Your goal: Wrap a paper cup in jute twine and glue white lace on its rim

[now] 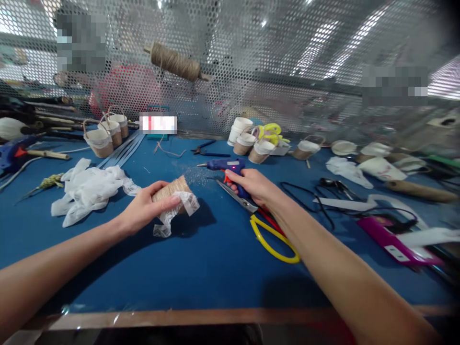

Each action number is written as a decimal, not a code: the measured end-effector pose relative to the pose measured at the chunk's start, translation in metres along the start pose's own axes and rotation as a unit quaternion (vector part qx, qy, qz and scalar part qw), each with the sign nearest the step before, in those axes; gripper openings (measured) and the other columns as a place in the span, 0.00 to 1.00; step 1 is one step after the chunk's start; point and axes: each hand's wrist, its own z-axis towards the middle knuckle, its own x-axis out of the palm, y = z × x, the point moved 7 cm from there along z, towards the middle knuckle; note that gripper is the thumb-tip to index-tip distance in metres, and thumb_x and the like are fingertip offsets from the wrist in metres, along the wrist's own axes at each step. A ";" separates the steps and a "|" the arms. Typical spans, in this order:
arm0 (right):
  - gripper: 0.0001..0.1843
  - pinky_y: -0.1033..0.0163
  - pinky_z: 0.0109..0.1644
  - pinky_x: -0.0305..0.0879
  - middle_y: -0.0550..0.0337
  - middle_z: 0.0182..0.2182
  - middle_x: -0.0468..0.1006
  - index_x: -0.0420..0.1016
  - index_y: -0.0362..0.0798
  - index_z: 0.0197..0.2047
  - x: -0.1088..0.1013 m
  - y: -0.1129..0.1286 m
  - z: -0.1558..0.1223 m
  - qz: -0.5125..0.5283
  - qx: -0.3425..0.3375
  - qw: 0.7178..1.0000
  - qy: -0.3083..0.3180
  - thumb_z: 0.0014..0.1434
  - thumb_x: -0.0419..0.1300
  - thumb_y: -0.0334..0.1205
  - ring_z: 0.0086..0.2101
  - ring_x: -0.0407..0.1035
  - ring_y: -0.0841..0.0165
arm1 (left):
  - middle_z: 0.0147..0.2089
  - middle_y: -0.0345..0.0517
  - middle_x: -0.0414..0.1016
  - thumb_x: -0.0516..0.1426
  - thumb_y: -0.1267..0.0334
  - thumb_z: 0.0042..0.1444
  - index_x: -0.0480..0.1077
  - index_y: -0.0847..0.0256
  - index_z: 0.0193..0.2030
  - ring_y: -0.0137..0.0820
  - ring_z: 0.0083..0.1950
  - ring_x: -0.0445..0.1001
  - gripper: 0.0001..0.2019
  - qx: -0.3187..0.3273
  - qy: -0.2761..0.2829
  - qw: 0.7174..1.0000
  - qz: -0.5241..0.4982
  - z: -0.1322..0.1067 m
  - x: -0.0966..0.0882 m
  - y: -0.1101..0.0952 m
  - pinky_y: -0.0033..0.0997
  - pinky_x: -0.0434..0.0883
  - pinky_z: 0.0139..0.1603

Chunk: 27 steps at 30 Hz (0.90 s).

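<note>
My left hand [153,205] is closed around a small twine-wrapped cup [168,190], tilted on its side above the blue table. White lace ribbon [187,202] lies over the cup's edge, and a loose end hangs below my fingers. To the right, my right hand [251,184] grips a blue glue gun [226,166] by its handle, a finger near the red trigger. Its nozzle points left, over clear crumbs on the table and apart from the cup. Scissors [275,244] with yellow and red handles lie partly under my right hand and forearm.
A heap of white lace [93,189] lies at left, near a second glue gun [16,153]. Small twine baskets [100,143] stand at the back left, more at the back right. Pliers [210,151] lie mid-back. A purple device [391,242] and black cords are at right.
</note>
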 end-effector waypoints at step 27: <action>0.12 0.63 0.43 0.62 0.58 0.38 0.76 0.71 0.46 0.41 0.069 0.065 -0.097 -0.184 -0.233 0.940 0.170 0.52 0.58 0.37 0.37 0.68 0.67 | 0.39 0.48 0.73 0.61 0.49 0.44 0.66 0.65 0.45 0.31 0.35 0.72 0.25 -0.020 0.064 0.991 -0.114 -0.008 0.018 0.003 0.30 0.68 0.36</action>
